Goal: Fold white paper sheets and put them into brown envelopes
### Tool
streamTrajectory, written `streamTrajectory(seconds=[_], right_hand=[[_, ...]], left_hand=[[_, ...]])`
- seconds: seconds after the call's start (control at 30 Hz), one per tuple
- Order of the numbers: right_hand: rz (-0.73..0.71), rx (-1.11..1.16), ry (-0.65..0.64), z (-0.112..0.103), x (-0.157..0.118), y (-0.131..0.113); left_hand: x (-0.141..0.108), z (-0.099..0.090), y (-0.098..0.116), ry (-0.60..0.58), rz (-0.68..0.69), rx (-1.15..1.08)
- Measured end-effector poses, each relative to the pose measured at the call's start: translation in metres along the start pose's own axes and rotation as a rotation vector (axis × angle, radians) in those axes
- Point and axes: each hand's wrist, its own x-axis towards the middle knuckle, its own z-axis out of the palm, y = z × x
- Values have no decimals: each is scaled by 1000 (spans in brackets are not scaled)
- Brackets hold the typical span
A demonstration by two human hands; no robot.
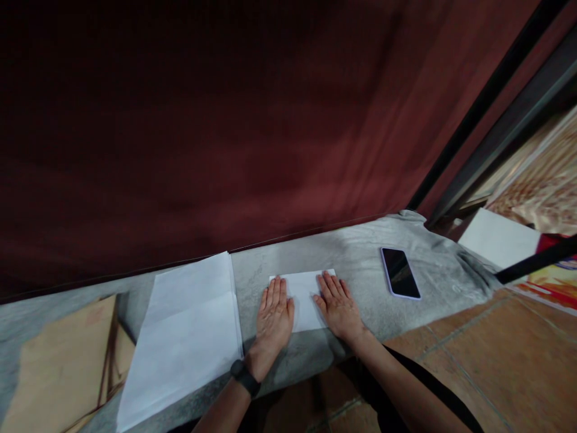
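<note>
Grey cloth [360,252] bears the small sheet [309,307]. Left hand [274,314] and right hand [341,311] lie flat on it, gripping nothing; even pressure should serve best.

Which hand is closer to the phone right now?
Right. The right hand lies flat on the small white sheet, just left of the phone; the left hand is on the sheet's far side from it.

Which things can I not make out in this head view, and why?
Head view: parts of the small white paper, covered by the left hand and right hand.
Head view: near end of the brown paper stack, cut by the bottom edge.
Head view: its reddish mark, too blurred.
</note>
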Motion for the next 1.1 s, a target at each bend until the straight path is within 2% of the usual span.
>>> streamTrajectory(seconds=[0.2, 0.3, 0.47, 0.6, 0.7, 0.8, 0.9, 0.97, 1.03, 1.1], right_hand=[[103, -24, -36, -12, 0, 14], [203, 10, -51, -22, 4, 21], [343, 179, -155, -35, 10, 26], [399, 325, -196, -31, 11, 31], [391, 522, -196, -27, 16, 37], [386, 770, -69, -35, 26, 39], [383, 968, 228, -54, 34, 36], [341, 939, 446, -69, 35, 33], [182, 787, 569, -80, 30, 29], [-100, 624, 556, -87, 22, 21]], left_hand=[[-4, -1, -7, -10, -57, 31], [-4, -2, -6, -14, -68, 44], [-4, -2, -5, -21, -71, 34], [-5, -1, -6, -9, -70, 21], [-6, -1, -6, 4, -71, -5], [-5, -4, -5, 24, -76, -45], [0, -16, -4, 85, -97, -90], [6, -27, -5, 144, -117, -123], [12, -38, -10, 200, -136, -163], [17, -47, -18, 240, -162, -220]])
